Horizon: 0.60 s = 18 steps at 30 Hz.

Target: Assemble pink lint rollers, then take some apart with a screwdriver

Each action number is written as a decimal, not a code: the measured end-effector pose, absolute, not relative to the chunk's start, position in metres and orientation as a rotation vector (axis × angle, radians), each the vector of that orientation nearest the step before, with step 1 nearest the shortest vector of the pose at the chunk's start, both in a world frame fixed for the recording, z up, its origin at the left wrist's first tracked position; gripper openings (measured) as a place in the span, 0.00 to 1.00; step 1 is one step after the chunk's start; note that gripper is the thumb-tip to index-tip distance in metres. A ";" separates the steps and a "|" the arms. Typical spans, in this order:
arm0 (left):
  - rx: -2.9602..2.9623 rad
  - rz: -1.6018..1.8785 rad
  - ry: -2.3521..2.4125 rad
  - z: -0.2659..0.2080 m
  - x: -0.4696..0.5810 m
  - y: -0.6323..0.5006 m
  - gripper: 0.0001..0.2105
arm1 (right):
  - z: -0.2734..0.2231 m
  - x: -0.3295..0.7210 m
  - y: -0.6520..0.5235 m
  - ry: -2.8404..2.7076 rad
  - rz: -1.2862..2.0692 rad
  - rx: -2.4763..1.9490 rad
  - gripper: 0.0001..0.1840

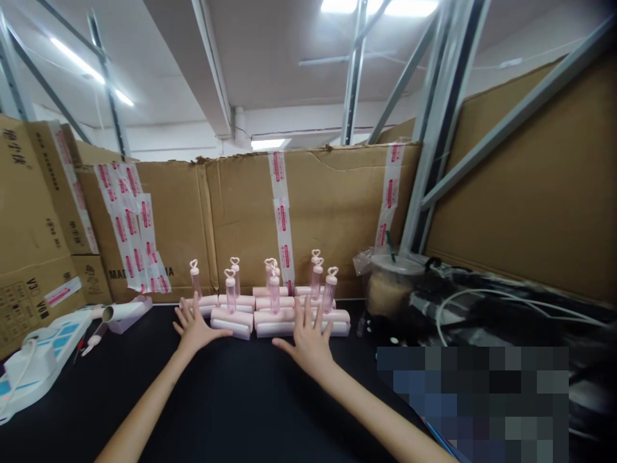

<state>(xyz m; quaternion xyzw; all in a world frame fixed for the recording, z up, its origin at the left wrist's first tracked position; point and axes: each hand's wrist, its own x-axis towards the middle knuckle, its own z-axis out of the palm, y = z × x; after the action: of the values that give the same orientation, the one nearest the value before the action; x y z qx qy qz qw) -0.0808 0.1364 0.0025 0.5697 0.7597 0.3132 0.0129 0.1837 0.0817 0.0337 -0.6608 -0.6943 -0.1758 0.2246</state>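
Several pale pink boxes [274, 323] stand in rows at the back of the black table, each box long and low. Upright on them are small clear pink tubes [231, 296] with heart-shaped loops on their caps; they look like bubble wands. My left hand [195, 328] is spread at the left end of the rows, its fingers over or against the leftmost box. With fingers apart, my right hand [308, 341] reaches to the front boxes on the right and hides part of them. Whether either palm presses on a box I cannot tell. Neither hand grips anything.
A cardboard wall [241, 218] with tape closes off the back. To the right are a lidded plastic cup [390, 286] with a straw and a pale cable [441, 308]. On the left lie a power strip [58, 350] and a pale purple box [130, 316].
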 end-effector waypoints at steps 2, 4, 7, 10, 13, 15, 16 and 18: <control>1.762 0.987 2.402 0.003 -0.073 0.138 0.63 | 0.025 0.183 0.099 -1.870 -0.592 -1.857 0.47; 1.746 0.994 2.415 0.005 -0.070 0.140 0.63 | 0.019 0.183 0.113 -1.867 -0.621 -1.863 0.44; 1.712 0.996 2.425 0.007 -0.068 0.142 0.63 | 0.014 0.183 0.122 -1.867 -0.603 -1.858 0.42; 1.716 1.005 2.413 0.007 -0.067 0.143 0.62 | 0.014 0.181 0.122 -1.878 -0.555 -1.854 0.43; 1.740 1.020 2.395 0.008 -0.069 0.139 0.63 | 0.024 0.184 0.113 -1.967 -0.399 -1.859 0.44; 1.781 1.005 2.356 0.008 -0.074 0.136 0.63 | 0.036 0.193 0.103 -2.050 -0.305 -1.841 0.44; 1.820 0.999 2.320 0.007 -0.077 0.134 0.63 | 0.043 0.201 0.097 -2.086 -0.282 -1.828 0.43; 1.941 1.001 2.217 0.005 -0.087 0.130 0.61 | 0.058 0.225 0.080 -2.158 -0.251 -1.788 0.40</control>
<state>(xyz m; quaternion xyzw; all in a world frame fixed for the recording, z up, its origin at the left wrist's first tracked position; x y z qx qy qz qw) -0.0875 0.1302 0.0046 0.6237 0.7124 0.3215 0.0146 0.2250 0.0802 0.0584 -0.6270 -0.7567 -0.0882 0.1630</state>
